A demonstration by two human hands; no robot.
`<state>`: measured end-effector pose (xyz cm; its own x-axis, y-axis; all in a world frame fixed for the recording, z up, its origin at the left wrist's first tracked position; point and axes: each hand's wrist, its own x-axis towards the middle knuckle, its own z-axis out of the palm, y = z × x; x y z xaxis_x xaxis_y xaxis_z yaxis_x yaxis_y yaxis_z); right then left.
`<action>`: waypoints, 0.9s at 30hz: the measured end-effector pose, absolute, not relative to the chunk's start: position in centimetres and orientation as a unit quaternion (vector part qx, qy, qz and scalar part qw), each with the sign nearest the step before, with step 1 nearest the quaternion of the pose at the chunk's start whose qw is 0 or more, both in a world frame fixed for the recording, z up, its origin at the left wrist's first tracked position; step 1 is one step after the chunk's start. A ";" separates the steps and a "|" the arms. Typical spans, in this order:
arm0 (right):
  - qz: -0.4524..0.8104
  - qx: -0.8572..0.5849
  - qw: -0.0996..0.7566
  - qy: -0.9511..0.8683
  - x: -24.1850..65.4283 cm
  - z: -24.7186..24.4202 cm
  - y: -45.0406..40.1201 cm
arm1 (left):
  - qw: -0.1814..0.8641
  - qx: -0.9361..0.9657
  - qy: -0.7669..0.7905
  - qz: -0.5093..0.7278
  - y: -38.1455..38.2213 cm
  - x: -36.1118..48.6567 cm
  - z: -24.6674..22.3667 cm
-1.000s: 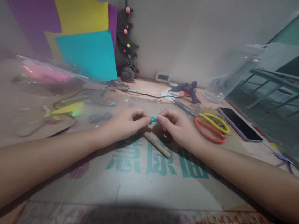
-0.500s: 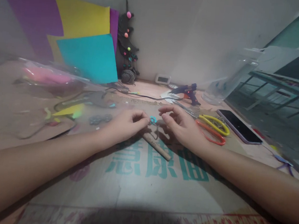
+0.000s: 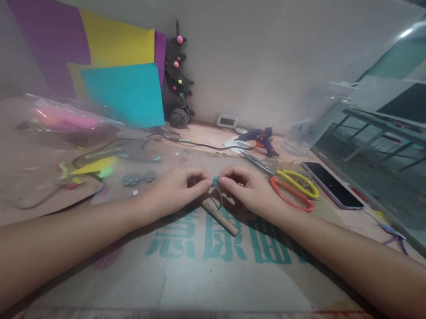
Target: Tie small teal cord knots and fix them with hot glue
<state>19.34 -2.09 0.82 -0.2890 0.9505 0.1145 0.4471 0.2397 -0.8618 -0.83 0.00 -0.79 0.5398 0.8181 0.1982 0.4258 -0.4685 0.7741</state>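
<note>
A small teal flower-like piece (image 3: 215, 181) is pinched between the fingertips of both hands above the cardboard. My left hand (image 3: 189, 184) grips its left side with thumb and forefinger. From the right, my right hand (image 3: 242, 184) closes thumb and forefinger on the same piece. A thin dark cord (image 3: 219, 197) curves down below it. Just beneath my hands a light brown stick (image 3: 221, 219) lies slanted on the printed cardboard (image 3: 188, 280). The piece's finer details are hidden by my fingertips.
Scissors with yellow and orange handles (image 3: 291, 200) and a phone (image 3: 332, 185) lie to the right. Behind are a glue gun (image 3: 261, 137), a small white clock (image 3: 227, 121) and coloured sheets (image 3: 124, 93). Small grey-teal pieces (image 3: 137, 178) and a yellow scrap (image 3: 93, 165) lie left.
My right hand has moved left and its fingers have closed on the teal piece. The view has tilted slightly, so the surroundings sit lower.
</note>
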 end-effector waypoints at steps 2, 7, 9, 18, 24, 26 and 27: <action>0.352 -0.494 0.329 -0.724 19.4 0.9 -2.1 | 0.343 0.805 0.385 0.293 0.0 -0.8 -0.7; 0.326 -0.501 0.301 -0.743 19.4 0.9 -2.2 | 0.331 0.804 0.386 0.310 -0.2 -0.8 -0.3; 0.324 -0.501 0.303 -0.743 19.4 0.8 -2.1 | 0.339 0.806 0.382 0.299 -0.2 -0.8 -0.3; 0.316 -0.485 0.337 -0.742 19.5 0.8 -2.1 | 0.339 0.816 0.378 0.277 -0.3 -0.7 -0.4; 0.267 -0.503 0.288 -0.770 19.5 1.3 -2.5 | 0.308 0.789 0.425 0.319 -0.3 -0.8 0.3; 0.220 -0.496 0.256 -0.800 19.6 2.1 -2.4 | 0.313 0.782 0.430 0.325 -0.2 -0.9 0.4; 0.182 -0.493 0.247 -0.814 19.8 2.7 -2.2 | 0.319 0.778 0.430 0.329 -0.1 -0.9 0.3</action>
<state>19.83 -2.25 2.73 -0.3916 0.8928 0.2225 0.7125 0.4472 -0.5406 -0.88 -0.10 0.33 0.4126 0.8793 0.2381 0.4595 -0.4265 0.7791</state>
